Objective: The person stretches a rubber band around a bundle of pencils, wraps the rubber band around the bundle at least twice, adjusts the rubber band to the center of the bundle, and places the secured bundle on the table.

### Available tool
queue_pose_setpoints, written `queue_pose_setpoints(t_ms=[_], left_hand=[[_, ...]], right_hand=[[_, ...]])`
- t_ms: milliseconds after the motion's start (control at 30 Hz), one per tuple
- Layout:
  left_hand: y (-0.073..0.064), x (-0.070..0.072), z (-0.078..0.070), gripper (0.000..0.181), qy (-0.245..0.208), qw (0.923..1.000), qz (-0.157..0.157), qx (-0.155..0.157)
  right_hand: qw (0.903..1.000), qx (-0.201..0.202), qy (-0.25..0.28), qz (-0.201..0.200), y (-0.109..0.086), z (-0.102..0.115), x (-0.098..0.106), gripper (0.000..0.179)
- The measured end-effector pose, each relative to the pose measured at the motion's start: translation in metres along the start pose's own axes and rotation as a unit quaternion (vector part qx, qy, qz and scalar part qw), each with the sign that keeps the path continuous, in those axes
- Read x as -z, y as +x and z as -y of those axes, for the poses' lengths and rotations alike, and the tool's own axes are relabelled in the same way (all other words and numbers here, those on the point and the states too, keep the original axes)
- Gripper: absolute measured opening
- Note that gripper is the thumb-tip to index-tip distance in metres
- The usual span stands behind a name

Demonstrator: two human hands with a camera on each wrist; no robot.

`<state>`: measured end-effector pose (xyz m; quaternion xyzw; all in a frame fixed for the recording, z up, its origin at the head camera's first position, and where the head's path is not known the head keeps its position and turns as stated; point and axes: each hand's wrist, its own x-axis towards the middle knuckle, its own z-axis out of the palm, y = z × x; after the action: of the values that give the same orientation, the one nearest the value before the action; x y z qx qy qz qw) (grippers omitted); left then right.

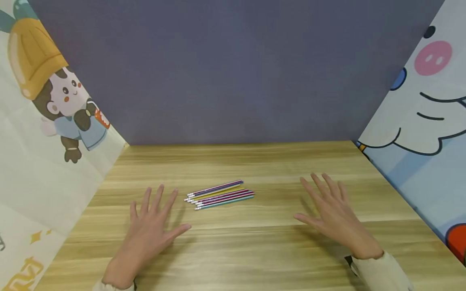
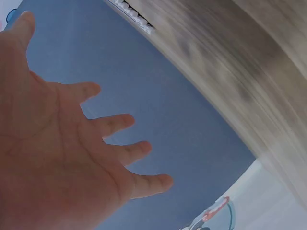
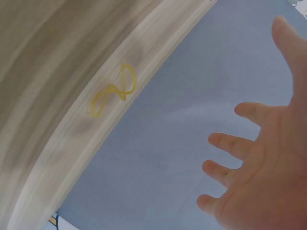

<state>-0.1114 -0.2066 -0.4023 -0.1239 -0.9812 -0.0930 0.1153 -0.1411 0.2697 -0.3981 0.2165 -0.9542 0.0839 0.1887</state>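
Observation:
Several slim pencils (image 1: 223,197) lie side by side in a loose bundle on the wooden table, blue, yellow, dark red and teal, with their white eraser ends to the left. To the left of those ends hovers my left hand (image 1: 147,232), fingers spread and holding nothing. My right hand (image 1: 333,218) is farther off on the right, its fingers also spread, palm bare in the right wrist view. A yellow rubber band (image 3: 115,91), twisted like a figure eight, lies on the table near it; in the head view that hand mostly hides the band.
The wooden table (image 1: 247,250) ends at a plain dark grey panel (image 1: 240,72) at the back. Cartoon-printed walls stand on both sides, the left wall (image 1: 83,178) with a child in a yellow hat, the right wall (image 1: 411,117) with a pink-nosed figure.

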Motion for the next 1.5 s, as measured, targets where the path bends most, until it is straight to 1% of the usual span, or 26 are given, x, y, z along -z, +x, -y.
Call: queue_pose_setpoints(t_ms=[167,433,500,633,733,833,967,1167,1233,1333,1400,1500], left_hand=[[0.002,0.003,-0.002,0.092,-0.003,1.0,0.006,-0.004],[0.007,0.005,-0.001,0.089,0.028,0.9993,0.024,-0.008],[0.009,0.006,-0.001,0.088,0.031,0.9991,0.025,-0.012],[0.012,0.007,-0.001,0.085,0.031,0.999,0.018,-0.026],[0.015,0.006,-0.001,0.084,0.036,0.9986,0.015,-0.035],[0.018,0.006,-0.002,0.083,0.042,0.998,0.02,-0.042],[0.023,0.004,-0.004,0.081,0.045,0.9974,0.03,-0.048],[0.03,-0.002,-0.008,0.079,0.033,0.9968,0.048,-0.055],[0.032,-0.005,-0.008,0.078,0.03,0.9963,0.058,-0.056],[0.035,-0.01,-0.009,0.077,0.029,0.9955,0.069,-0.058],[0.038,-0.014,-0.01,0.078,0.03,0.9948,0.077,-0.061],[0.04,-0.018,-0.012,0.078,0.028,0.9933,0.09,-0.066]], right_hand=[[0.9999,0.005,0.006,0.014,0.009,0.006,0.001,0.095],[0.9983,0.036,0.026,0.039,0.026,0.019,-0.001,0.089],[0.9978,0.041,0.029,0.042,0.031,0.023,-0.002,0.088],[0.9968,0.046,0.033,0.055,0.045,0.032,-0.004,0.087],[0.9951,0.049,0.041,0.076,0.055,0.04,-0.006,0.088],[0.9928,0.056,0.05,0.094,0.064,0.049,-0.011,0.086],[0.9879,0.07,0.069,0.12,0.078,0.063,-0.021,0.083],[0.9785,0.092,0.089,0.162,0.098,0.083,-0.038,0.076],[0.9741,0.088,0.098,0.184,0.104,0.088,-0.042,0.076],[0.9666,0.07,0.114,0.219,0.111,0.096,-0.048,0.076],[0.9625,0.062,0.12,0.235,0.114,0.1,-0.053,0.076],[0.9592,0.065,0.118,0.249,0.118,0.107,-0.062,0.076]])
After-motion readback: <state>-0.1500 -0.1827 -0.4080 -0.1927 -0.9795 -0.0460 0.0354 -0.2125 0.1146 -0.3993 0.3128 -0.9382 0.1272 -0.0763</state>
